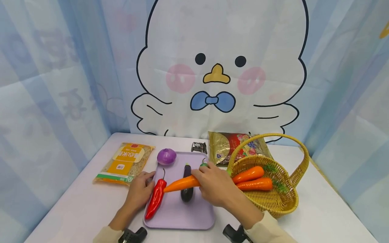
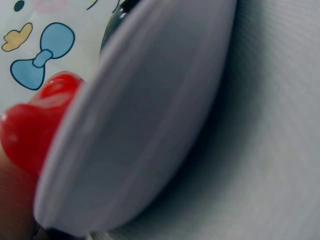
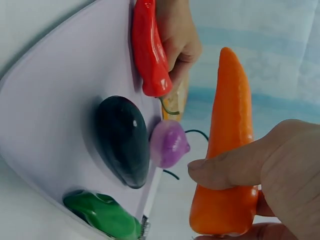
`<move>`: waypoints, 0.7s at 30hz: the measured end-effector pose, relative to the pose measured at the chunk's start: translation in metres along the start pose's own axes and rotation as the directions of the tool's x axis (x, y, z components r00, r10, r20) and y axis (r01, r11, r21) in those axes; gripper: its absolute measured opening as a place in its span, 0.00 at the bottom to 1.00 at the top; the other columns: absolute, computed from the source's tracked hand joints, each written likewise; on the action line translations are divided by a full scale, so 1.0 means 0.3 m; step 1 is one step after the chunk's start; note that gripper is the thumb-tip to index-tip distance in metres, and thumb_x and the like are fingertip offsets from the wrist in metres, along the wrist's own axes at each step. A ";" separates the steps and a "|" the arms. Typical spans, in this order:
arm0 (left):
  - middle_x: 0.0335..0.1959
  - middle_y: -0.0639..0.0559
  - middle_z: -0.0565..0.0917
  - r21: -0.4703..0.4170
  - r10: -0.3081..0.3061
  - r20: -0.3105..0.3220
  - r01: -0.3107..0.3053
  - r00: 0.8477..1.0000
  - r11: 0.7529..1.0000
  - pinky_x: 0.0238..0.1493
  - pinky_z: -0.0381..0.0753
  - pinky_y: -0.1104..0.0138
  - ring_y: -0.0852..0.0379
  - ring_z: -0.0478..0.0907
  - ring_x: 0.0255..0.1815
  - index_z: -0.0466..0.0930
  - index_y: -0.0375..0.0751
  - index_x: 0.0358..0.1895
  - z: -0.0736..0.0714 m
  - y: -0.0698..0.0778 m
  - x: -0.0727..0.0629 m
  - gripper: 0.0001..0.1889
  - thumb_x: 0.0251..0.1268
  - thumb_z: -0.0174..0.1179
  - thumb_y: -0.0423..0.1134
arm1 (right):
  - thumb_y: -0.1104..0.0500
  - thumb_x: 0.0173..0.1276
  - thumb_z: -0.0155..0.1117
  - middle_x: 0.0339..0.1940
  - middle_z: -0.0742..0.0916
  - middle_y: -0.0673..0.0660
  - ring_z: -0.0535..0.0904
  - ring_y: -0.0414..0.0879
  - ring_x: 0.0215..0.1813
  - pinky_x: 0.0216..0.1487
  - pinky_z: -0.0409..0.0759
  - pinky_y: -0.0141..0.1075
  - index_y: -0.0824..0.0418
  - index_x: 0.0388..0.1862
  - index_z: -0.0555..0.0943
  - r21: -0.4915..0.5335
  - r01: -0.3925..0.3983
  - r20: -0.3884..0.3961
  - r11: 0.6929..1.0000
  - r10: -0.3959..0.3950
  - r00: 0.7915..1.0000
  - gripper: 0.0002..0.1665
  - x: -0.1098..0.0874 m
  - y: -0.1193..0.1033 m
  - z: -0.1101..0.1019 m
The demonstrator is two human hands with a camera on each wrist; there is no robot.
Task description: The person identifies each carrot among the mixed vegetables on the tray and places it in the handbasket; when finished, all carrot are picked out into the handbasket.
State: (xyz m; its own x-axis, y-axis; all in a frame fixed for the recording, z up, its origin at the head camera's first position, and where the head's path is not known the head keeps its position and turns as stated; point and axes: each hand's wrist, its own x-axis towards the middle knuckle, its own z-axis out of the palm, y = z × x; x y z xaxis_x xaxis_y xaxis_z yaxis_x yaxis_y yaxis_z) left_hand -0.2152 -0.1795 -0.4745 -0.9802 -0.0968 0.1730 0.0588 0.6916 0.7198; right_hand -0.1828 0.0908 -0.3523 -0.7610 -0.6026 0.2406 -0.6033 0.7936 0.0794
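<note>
My right hand (image 1: 214, 184) grips an orange carrot (image 1: 182, 184) by its thick end, with its tip pointing left above the lilac tray (image 1: 182, 221). In the right wrist view, the thumb lies across the carrot (image 3: 230, 110). My left hand (image 1: 140, 190) holds the tray's left rim, beside a red chili pepper (image 1: 156, 199). On the tray lie the pepper, a dark eggplant (image 1: 187, 194) and a green pepper (image 3: 102, 212), mostly hidden by my right hand in the head view. A purple onion (image 1: 166, 157) sits at the far left corner.
A wicker basket (image 1: 273, 206) with a tall handle holds two carrots (image 1: 255, 184) to the right. Behind it lies a gold and red packet (image 1: 226, 146). A yellow grain bag (image 1: 126, 163) lies left of the tray, and a small dark packet (image 1: 199, 147) behind it.
</note>
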 end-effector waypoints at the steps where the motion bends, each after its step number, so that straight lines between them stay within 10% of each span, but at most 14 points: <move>1: 0.38 0.49 0.78 -0.001 0.001 -0.001 -0.001 1.000 1.000 0.29 0.71 0.69 0.54 0.70 0.32 0.80 0.36 0.64 0.000 0.000 0.001 0.21 0.68 0.59 0.33 | 0.59 0.62 0.70 0.40 0.86 0.49 0.73 0.47 0.40 0.32 0.76 0.38 0.50 0.51 0.84 -0.003 -0.003 -0.008 1.000 0.003 1.000 0.17 -0.006 0.000 -0.001; 21: 0.39 0.49 0.79 -0.002 0.028 -0.018 -0.028 0.999 1.000 0.30 0.70 0.68 0.55 0.70 0.32 0.81 0.35 0.63 0.004 -0.007 0.002 0.21 0.67 0.59 0.32 | 0.52 0.60 0.76 0.42 0.87 0.48 0.72 0.44 0.36 0.32 0.75 0.37 0.52 0.50 0.82 -0.059 -0.100 0.042 0.993 0.102 0.994 0.20 -0.100 0.039 -0.065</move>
State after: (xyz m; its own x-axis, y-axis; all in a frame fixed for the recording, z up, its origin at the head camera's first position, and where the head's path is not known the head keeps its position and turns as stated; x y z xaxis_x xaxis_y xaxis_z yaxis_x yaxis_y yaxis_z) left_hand -0.2163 -0.1802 -0.4767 -0.9746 -0.0905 0.2050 0.0863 0.6925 0.7162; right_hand -0.1624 0.1199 -0.3397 -0.8279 -0.5214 0.2066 -0.5093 0.8532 0.1122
